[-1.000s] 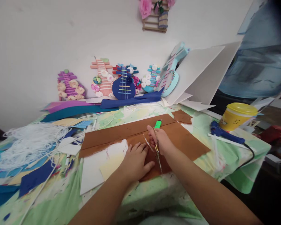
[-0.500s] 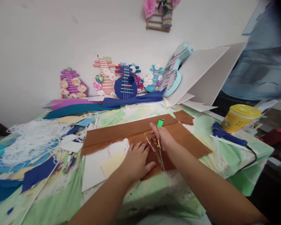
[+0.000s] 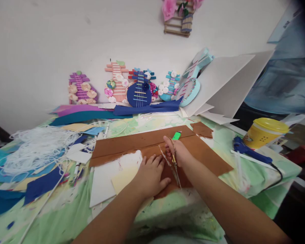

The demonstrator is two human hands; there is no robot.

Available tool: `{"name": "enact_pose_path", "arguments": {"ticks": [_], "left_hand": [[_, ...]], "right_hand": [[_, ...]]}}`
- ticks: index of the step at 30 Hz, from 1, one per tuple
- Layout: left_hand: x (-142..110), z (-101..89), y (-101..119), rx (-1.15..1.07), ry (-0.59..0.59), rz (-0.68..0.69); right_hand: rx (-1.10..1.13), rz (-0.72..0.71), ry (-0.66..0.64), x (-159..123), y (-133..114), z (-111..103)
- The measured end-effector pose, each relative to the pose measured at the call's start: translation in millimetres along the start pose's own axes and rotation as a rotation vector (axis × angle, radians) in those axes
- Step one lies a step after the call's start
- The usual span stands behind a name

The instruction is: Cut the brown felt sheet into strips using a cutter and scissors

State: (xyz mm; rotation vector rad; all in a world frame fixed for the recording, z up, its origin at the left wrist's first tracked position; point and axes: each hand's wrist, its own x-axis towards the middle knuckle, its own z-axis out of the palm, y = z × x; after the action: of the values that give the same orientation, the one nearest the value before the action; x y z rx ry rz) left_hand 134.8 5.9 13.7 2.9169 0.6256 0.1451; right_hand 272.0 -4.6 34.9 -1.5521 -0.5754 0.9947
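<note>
Lying in a loose heap at the left, white cord (image 3: pixel 40 149) covers blue paper scraps (image 3: pixel 44 183). Next comes a white board (image 3: pixel 100 188), partly under a brown sheet (image 3: pixel 122 144) on the table before the person. The left hand (image 3: pixel 151 176) rests palm down on the sheet, its fingers slightly spread. Right of it runs a pale, ragged line (image 3: pixel 164 155). Beside that, the right hand (image 3: pixel 180 154) curls its fingers around the gold handles of scissors (image 3: pixel 175 165), the tip near the sheet's near edge; whether the blades are parted is hard to make out. Farther right lie a brown scrap (image 3: pixel 202 129) and a blue glue gun (image 3: pixel 252 151), beside a yellow tub (image 3: pixel 265 134).
</note>
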Motion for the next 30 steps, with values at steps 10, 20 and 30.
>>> {"name": "enact_pose_path", "arguments": {"ticks": [10,20,30], "left_hand": [[-0.9,-1.8,0.3,-0.011,0.017,-0.008],[-2.0,-2.9,0.7,-0.006,0.023,-0.003],[-2.9,-3.5,1.2,-0.01,0.026,-0.009]], "right_hand": [[0.008,-0.013,-0.021,-11.3,0.0,7.9],[0.037,-0.098,-0.005,-15.3,0.4,7.7],[0.095,-0.171,-0.016,-23.6,9.1,1.6]]}}
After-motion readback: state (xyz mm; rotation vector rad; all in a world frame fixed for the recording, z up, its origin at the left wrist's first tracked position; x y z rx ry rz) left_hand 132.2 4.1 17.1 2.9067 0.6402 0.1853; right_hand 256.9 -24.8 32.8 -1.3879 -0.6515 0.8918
